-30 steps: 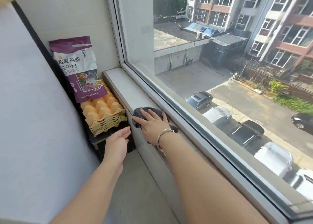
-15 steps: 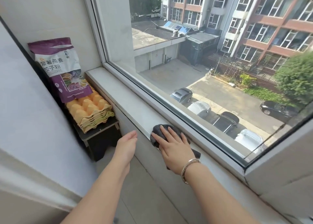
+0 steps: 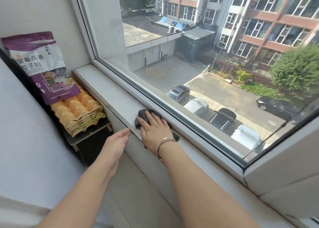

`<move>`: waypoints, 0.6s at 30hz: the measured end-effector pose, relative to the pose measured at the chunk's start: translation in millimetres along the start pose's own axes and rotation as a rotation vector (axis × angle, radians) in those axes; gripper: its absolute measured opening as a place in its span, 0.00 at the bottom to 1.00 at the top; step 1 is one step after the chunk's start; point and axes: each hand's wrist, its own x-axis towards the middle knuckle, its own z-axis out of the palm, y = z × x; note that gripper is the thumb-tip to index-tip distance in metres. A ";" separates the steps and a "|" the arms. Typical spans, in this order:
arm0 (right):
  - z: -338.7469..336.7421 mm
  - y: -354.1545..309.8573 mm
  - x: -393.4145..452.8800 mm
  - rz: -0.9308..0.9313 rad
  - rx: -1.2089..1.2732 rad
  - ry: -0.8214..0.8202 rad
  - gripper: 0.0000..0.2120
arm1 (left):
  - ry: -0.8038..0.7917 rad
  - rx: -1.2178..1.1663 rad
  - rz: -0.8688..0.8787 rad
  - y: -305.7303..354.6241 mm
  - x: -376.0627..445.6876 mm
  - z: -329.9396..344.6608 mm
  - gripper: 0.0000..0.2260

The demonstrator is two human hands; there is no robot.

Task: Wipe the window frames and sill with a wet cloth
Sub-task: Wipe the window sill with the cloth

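Since the earlier frame, right hand point(image 3: 154, 129) and dark cloth point(image 3: 144, 116) have slid along the sill point(image 3: 110, 91), now mid-frame. Its flat, spread fingers press the cloth against the window frame point(image 3: 174, 117). Left hand point(image 3: 117, 139), fingers straight, touches the sill's edge.

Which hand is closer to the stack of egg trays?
Left. The left hand hovers at the sill's front edge, just right of the egg trays; the right hand presses the cloth farther right.

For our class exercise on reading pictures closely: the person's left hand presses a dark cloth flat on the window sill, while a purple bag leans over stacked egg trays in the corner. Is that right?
One detail is wrong. The head view shows the right hand, with the bracelet, pressing the dark cloth on the window sill; the left hand holds nothing, beside the sill's edge. The purple bag does lean over the egg trays.
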 end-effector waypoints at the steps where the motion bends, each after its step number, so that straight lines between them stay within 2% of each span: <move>1: -2.3 5.2 -18.0 0.021 0.004 0.004 0.23 | -0.010 0.000 -0.004 0.5 -8.0 3.1 0.19; 10: -24.5 52.7 -187.9 0.306 -0.045 -0.025 0.25 | -0.135 -0.078 -0.079 -10.5 -88.3 32.6 0.19; 15: -28.9 35.0 -190.0 0.389 -0.089 0.027 0.25 | -0.125 -0.162 -0.101 -5.2 -100.5 40.4 0.18; 18: -18.1 12.2 -162.9 0.318 -0.063 0.065 0.22 | -0.085 -0.155 -0.077 -10.1 -89.7 38.9 0.18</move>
